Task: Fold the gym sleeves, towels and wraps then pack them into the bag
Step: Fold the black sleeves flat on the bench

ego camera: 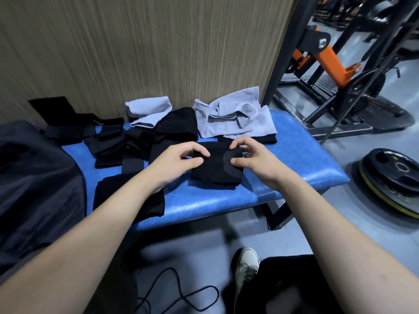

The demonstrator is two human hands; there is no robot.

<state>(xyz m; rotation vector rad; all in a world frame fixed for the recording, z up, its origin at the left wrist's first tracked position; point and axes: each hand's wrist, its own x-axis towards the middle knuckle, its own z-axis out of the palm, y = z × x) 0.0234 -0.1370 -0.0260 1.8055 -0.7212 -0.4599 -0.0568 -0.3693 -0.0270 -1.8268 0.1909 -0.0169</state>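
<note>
I had both hands over the blue bench (pixel 294 155), working on a folded black sleeve (pixel 217 171) that lay near the middle of the pad, flat on the vinyl. My left hand (pixel 179 164) pinched the sleeve's upper left corner between thumb and forefinger, the other fingers curled. My right hand (pixel 251 157) did the same at the upper right corner, thumb on the fabric and fingers arched above it. The hands sat close together, with a short stretch of the sleeve's top edge between them.

At 12 o'clock from the sleeve, a crumpled light grey towel (pixel 235 116) rested against the wood-grain wall (pixel 136 46). A second grey towel (pixel 149 112) lay at 11 o'clock, partly folded, with a black cloth (pixel 179 123) between the two. At 9 to 10 o'clock a heap of black wraps (pixel 106 137) sprawled across the pad; the view was dark there, so I could not tell how many pieces it held. A flat black piece (pixel 113 193) lay under my left forearm at 8 o'clock. The dark bag (pixel 34 189) stood at the bench's left end, at 9 o'clock.

On the floor at 3 o'clock lay a weight plate (pixel 394 171).
</note>
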